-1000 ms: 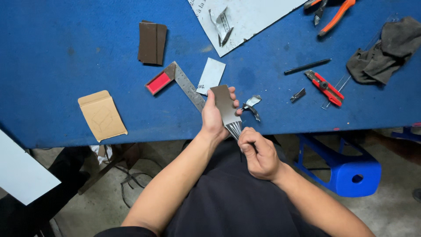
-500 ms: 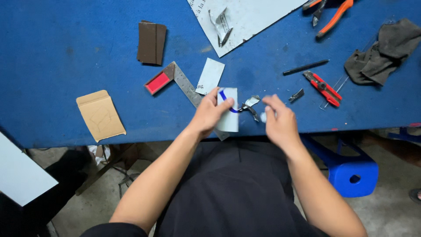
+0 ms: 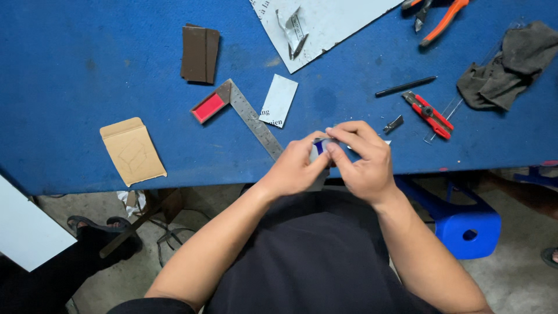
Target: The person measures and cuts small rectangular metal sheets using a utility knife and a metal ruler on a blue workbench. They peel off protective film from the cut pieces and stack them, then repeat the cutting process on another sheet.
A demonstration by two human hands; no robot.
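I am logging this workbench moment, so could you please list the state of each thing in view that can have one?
Left hand: pinching a small grey piece with a blue mark.
Right hand: fingers closed on the same piece.
Try square: lying flat on the blue table.
Cardboard sleeve: flat, flap open.
Red utility knife: lying untouched.
Dark cloth: crumpled.
Brown wallet-like piece: lying flat.

Hands: left hand (image 3: 293, 168) and right hand (image 3: 360, 160) touch at the near table (image 3: 70, 70) edge, a small piece (image 3: 319, 146) between them.
Left of hands: try square (image 3: 244, 116), then cardboard packet (image 3: 133, 150).
Right of hands: utility knife (image 3: 429, 114).
Far right: cloth (image 3: 508, 64).
Far edge: pliers (image 3: 436, 14).
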